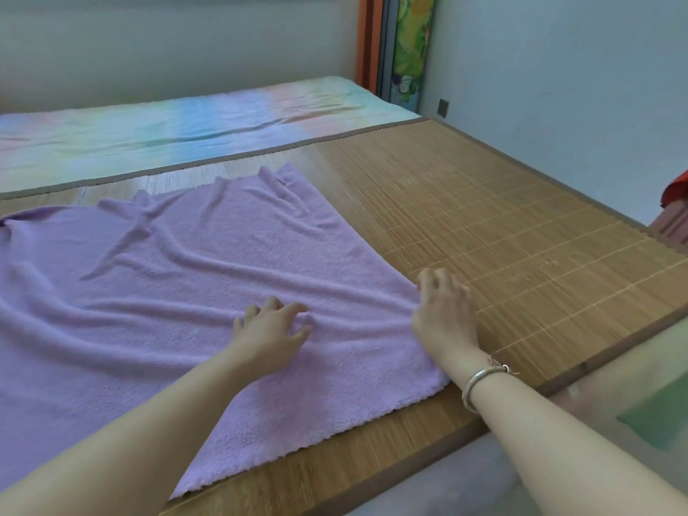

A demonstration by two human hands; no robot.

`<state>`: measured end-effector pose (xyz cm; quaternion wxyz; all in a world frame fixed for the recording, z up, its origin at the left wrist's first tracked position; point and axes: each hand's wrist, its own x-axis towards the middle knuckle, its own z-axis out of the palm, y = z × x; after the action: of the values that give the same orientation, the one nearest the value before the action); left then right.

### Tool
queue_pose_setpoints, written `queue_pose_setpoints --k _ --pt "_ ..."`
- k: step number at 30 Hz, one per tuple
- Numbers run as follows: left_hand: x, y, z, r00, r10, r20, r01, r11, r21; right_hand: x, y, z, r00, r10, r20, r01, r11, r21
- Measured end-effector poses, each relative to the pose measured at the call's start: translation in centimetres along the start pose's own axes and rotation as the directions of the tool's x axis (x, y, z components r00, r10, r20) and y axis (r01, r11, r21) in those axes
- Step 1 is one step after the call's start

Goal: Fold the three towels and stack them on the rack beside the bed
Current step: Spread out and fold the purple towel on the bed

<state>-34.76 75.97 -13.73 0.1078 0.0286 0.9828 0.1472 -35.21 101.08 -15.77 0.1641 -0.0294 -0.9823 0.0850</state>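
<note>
Lilac towel point(193, 277): spread unfolded, wrinkled, on bamboo mat point(521, 236) over the bed's near edge. Left hand point(270, 327): fingers spread, resting on the towel. Right hand point(443, 310): fingers curled at the towel's right edge; grip unclear.

Open mat to the right, towel spread on the left

The bamboo mat point(521, 225) lies bare right of the purple towel point(186, 273), flat with nothing standing on it. The left hand point(271, 329) rests on the towel; the right hand point(443, 310) sits at its right edge. A red object point(675, 195) stands past the mat's far right edge.
</note>
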Motion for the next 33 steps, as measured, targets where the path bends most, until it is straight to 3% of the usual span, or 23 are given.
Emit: queue_pose_setpoints --k 2,5,15,28,33 --pt "1.6 0.2 0.2 1.000 -0.008 -0.018 0.008 1.000 0.000 0.4 -1.4 0.8 0.974 -0.207 0.092 0.187 0.964 0.189" --pt "4.4 0.5 0.1 1.000 -0.029 0.008 0.029 0.999 0.022 0.3 -3.0 2.7 0.877 -0.333 0.346 0.233 0.925 0.299" --pt "14.9 5.8 2.0 0.997 -0.053 0.050 0.046 0.991 0.122 4.6 3.5 5.5 0.900 -0.295 0.321 0.284 0.955 0.084" --pt "24.0 23.6 5.6 0.986 0.158 0.060 -0.163 0.981 0.104 11.7 21.9 3.1 0.932 -0.142 0.334 0.168 0.984 -0.050" --pt "24.2 25.3 6.3 0.968 0.250 0.023 -0.251 0.965 0.078 11.6 24.1 2.3 0.926 -0.133 0.354 0.173 0.981 -0.085"
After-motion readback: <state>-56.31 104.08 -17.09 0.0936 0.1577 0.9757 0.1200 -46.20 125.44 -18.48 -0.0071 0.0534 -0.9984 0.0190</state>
